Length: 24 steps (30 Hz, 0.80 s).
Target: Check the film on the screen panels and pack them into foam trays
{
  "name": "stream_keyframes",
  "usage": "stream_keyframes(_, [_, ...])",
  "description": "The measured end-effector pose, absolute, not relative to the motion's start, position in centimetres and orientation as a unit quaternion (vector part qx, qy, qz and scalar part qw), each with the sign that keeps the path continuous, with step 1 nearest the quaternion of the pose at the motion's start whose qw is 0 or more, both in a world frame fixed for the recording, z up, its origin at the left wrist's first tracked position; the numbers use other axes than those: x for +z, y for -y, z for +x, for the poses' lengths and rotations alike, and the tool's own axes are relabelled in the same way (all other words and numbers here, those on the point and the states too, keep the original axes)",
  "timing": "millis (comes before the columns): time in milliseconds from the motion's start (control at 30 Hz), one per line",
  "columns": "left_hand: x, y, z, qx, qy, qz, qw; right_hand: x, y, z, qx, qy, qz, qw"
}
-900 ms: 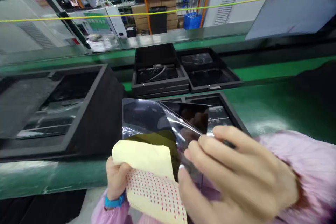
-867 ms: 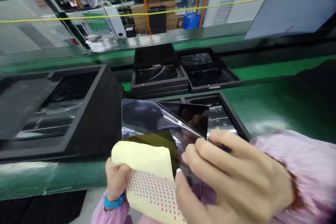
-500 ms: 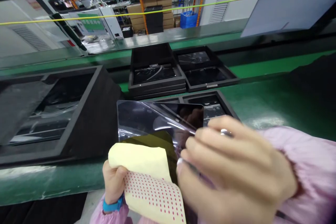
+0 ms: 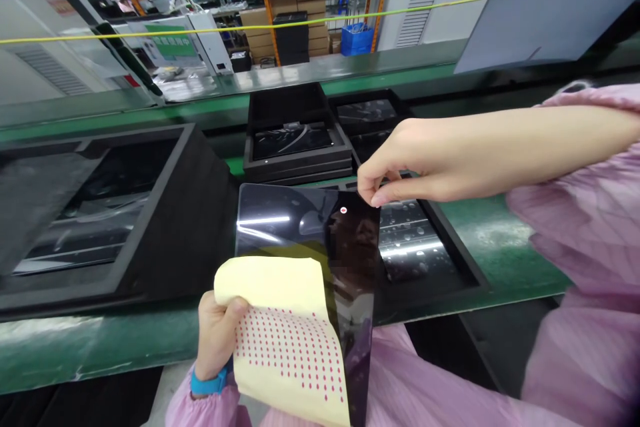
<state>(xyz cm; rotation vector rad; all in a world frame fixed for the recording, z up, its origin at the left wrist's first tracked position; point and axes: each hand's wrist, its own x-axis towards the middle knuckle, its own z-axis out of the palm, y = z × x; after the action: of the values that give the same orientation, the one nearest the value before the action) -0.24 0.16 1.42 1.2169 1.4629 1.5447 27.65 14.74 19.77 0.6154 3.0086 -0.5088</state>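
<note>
1. Black panel (image 4: 300, 233): a glossy dark sheet, held upright and leaning slightly back, low in the middle of the view, above the near edge of the green table (image 4: 500, 227).
2. The left hand (image 4: 215, 333) grasps the panel's lower left edge. Its grip is closed, with the thumb pressing a yellow sticker sheet (image 4: 285, 340) against the panel's face.
3. The sheet covers the panel's lower left part. Its top curls forward and rows of red dots run across it.
4. One small red dot (image 4: 343, 211) sits on the panel near its top right corner.
5. The right hand (image 4: 400, 160) hangs just above that corner. Its grip is pinched, thumb and forefinger tips together, and I cannot tell whether anything lies between them.
6. A blue wristband (image 4: 207, 383) circles the left wrist, below the panel's left edge.
7. Behind the panel's right side lies a shallow black foam tray (image 4: 450, 247).
8. Farther behind the panel stands a stack of black trays (image 4: 295, 167).
9. Left of the panel stands a large black tray (image 4: 170, 213).
</note>
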Motion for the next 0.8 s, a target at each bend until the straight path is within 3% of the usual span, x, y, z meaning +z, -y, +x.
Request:
stream_keyframes(367, [1.3,0.0,-0.4,0.589,-0.571,0.438,0.367,18.8,-15.8,27.2,-0.073,-0.987,0.13,0.052])
stream_keyframes(600, [1.1,0.1,-0.2,0.597,-0.56,0.435,0.376,20.5,-13.0,26.2,0.055,-0.979,0.159,0.114])
stream_keyframes(700, [1.2,0.1,-0.2,0.603,-0.554,0.436,0.373,20.9,-12.3,26.2,0.069,-0.978,0.173,0.093])
stream_keyframes(800, [1.2,0.3,-0.1,0.611,-0.545,0.442,0.367,20.4,-13.0,26.6,0.007,-0.984,0.177,0.025])
